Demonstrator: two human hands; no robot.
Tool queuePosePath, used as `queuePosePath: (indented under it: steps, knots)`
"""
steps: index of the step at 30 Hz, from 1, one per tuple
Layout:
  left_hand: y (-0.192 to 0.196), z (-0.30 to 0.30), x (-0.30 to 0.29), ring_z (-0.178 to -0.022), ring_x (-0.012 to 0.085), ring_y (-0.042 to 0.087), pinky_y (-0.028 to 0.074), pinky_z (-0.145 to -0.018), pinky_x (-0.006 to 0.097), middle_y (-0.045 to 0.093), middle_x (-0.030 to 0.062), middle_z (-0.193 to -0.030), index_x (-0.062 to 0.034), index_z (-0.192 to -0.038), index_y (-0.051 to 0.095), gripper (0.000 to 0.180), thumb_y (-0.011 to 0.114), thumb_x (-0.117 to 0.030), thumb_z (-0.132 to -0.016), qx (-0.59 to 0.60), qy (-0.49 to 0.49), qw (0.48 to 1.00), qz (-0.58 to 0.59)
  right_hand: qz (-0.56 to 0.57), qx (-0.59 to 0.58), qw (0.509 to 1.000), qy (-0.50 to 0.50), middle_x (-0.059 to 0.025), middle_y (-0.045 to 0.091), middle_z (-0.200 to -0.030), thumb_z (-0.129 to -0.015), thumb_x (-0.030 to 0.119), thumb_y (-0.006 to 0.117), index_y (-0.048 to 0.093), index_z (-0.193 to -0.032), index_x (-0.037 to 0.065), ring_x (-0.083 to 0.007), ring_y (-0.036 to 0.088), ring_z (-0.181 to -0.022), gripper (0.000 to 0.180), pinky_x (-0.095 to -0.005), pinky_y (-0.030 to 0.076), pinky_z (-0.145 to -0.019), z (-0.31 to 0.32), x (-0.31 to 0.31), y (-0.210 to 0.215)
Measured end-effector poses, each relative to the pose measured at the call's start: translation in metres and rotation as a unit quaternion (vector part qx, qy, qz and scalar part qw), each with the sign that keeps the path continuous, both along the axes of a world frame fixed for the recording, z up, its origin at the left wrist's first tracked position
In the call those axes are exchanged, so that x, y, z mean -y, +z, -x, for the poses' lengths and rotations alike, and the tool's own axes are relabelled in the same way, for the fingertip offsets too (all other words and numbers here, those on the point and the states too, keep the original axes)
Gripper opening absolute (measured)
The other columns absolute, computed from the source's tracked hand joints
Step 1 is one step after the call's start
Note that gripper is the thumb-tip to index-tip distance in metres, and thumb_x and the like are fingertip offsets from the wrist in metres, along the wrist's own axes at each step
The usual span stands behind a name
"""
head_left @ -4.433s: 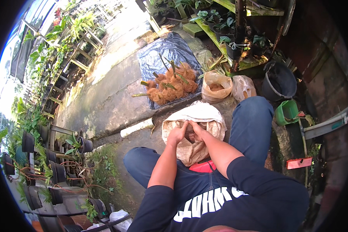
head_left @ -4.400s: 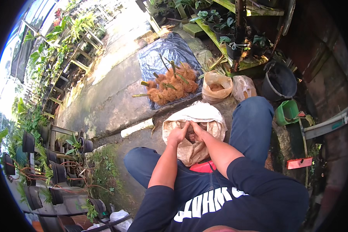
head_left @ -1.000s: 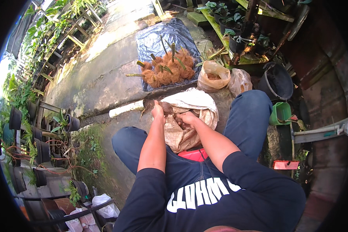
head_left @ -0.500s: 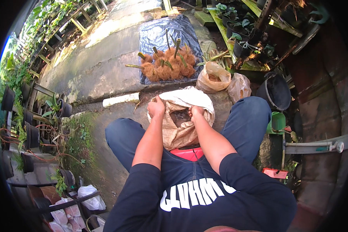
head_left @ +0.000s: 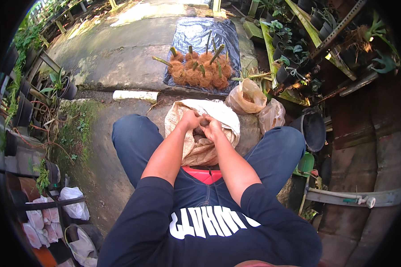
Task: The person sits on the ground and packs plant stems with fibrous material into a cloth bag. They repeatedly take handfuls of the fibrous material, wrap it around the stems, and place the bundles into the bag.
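Observation:
A woven sack (head_left: 194,151), tan with a white folded-down rim, stands open between my knees. Over its mouth my left hand (head_left: 191,120) and my right hand (head_left: 213,128) come together, fingers closed around a small dark brown lump (head_left: 204,122). More dark brown material (head_left: 199,133) shows inside the sack below them. Farther out, several balls of brown fibre (head_left: 200,73) with cut green stems sticking out sit on a black plastic sheet (head_left: 182,33).
Two clear plastic bags, one open (head_left: 245,99) and one crumpled (head_left: 272,116), stand right of the sack. Beyond them is a black bucket (head_left: 314,131). A white tube (head_left: 135,95) lies at left. Potted plants on racks line both sides.
Both hands have left the sack's rim and met over its opening, now around a brown lump. The view has shifted slightly.

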State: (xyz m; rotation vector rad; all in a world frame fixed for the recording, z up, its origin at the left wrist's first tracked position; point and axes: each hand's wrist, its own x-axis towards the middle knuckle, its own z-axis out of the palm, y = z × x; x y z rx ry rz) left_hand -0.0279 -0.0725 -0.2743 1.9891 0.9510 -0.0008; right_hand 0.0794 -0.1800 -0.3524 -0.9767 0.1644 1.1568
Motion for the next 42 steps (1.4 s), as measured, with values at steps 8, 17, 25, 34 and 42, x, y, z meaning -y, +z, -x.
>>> queuePosePath:
  steps: [8, 17, 25, 34, 42]
  knots:
    - [0.015, 0.012, 0.007, -0.108, 0.0351, 0.073, 0.056, -0.096, 0.043, 0.076, 0.0232, -0.115, -0.0012, -0.12, 0.076, 0.046, 0.082, -0.031, -0.086, -0.043, -0.08, 0.994, -0.054, 0.015, 0.008, 0.997, 0.077, -0.0155, 0.06, -0.126, -0.111, 0.033, 0.055, 0.06, -0.127, 0.0, -0.0255, 0.065, -0.108, 0.037, -0.0506, 0.056, -0.102, 0.006, 0.003, 0.01]
    - [0.034, 0.008, 0.017, -0.115, 0.0407, 0.069, 0.055, -0.098, 0.048, 0.073, 0.0231, -0.122, -0.0031, -0.116, 0.075, 0.036, 0.07, -0.033, -0.096, -0.126, -0.026, 0.985, -0.112, 0.115, 0.054, 0.986, 0.107, -0.014, 0.065, -0.125, -0.108, 0.043, 0.059, 0.057, -0.137, 0.006, -0.0321, 0.066, -0.112, 0.047, -0.0494, 0.054, -0.099, 0.01, 0.005, 0.042]
    - [0.013, 0.008, 0.011, -0.105, 0.0399, 0.073, 0.056, -0.092, 0.048, 0.074, 0.0288, -0.112, 0.0047, -0.11, 0.076, 0.036, 0.069, -0.028, -0.097, -0.071, -0.005, 0.992, -0.103, 0.07, 0.069, 0.992, 0.082, -0.0009, 0.071, -0.109, -0.104, 0.036, 0.066, 0.07, -0.117, 0.018, -0.0178, 0.065, -0.099, 0.022, -0.0366, 0.049, -0.079, 0.009, 0.006, 0.03]
    - [0.001, 0.004, -0.005, -0.071, 0.0224, 0.072, 0.062, -0.063, 0.036, 0.074, 0.017, -0.094, 0.0107, -0.114, 0.068, 0.03, 0.059, -0.016, -0.106, 0.11, 0.121, 0.957, 0.24, 0.107, 0.071, 0.991, 0.04, -0.0028, 0.071, -0.096, -0.103, 0.033, 0.067, 0.069, -0.107, 0.011, -0.015, 0.064, -0.078, 0.023, -0.0307, 0.049, -0.064, 0.012, 0.001, 0.04]
    - [0.179, -0.01, -0.056, -0.091, 0.0232, 0.072, 0.064, -0.081, 0.034, 0.07, 0.0179, -0.114, 0.0067, -0.143, 0.049, 0.038, 0.052, -0.008, -0.108, 0.195, 0.099, 0.938, 0.269, 0.291, 0.278, 0.871, 0.282, -0.0021, 0.071, -0.093, -0.1, 0.021, 0.071, 0.07, -0.115, 0.014, -0.0116, 0.061, -0.066, 0.017, -0.0276, 0.045, -0.047, -0.033, -0.009, 0.064]
